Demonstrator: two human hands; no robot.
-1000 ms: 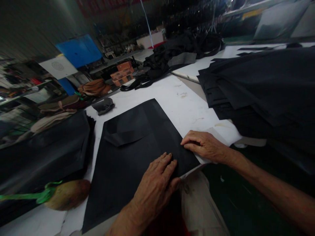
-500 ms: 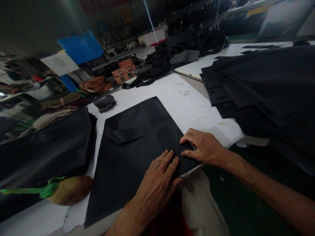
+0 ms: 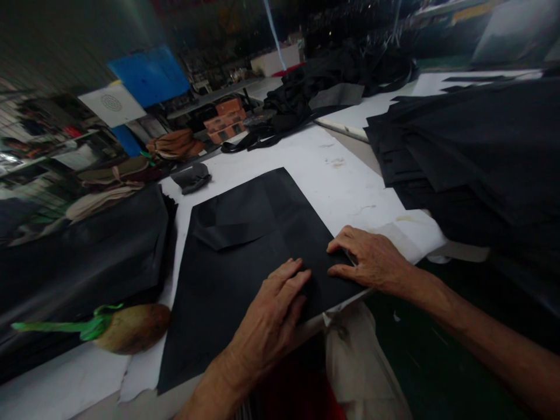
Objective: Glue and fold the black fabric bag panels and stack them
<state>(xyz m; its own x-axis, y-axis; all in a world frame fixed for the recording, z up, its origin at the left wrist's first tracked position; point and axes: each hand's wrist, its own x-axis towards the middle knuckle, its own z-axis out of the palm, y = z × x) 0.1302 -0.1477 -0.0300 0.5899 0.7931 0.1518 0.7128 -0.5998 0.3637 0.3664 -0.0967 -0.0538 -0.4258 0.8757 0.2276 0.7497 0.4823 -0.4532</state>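
Observation:
A flat black sheet [image 3: 236, 280] of fabric-like material lies on the white table surface [image 3: 350, 192]. On top of it rests a narrow black strip [image 3: 231, 236], partly folded. My left hand [image 3: 271, 309] lies on the sheet near its front edge, fingers stretched out. At the sheet's right edge is my right hand [image 3: 367, 256], thumb and fingers apart, fingertips touching the material. Just left of the sheet sits a rounded brownish object [image 3: 133, 328] with green tape or cord [image 3: 94, 326] tied on one end; its kind is unclear.
Stacked black sheets lie at the right [image 3: 476, 146] and at the left [image 3: 96, 251]. A crumpled dark piece [image 3: 192, 178] sits behind the sheet. Farther back are a heap of black straps [image 3: 315, 87], orange-brown boxes [image 3: 225, 121] and a brown bundle [image 3: 175, 144].
My left hand has slid slightly left over the sheet, away from my right hand. My right hand stays at the sheet's right edge. The whole view has shifted a little.

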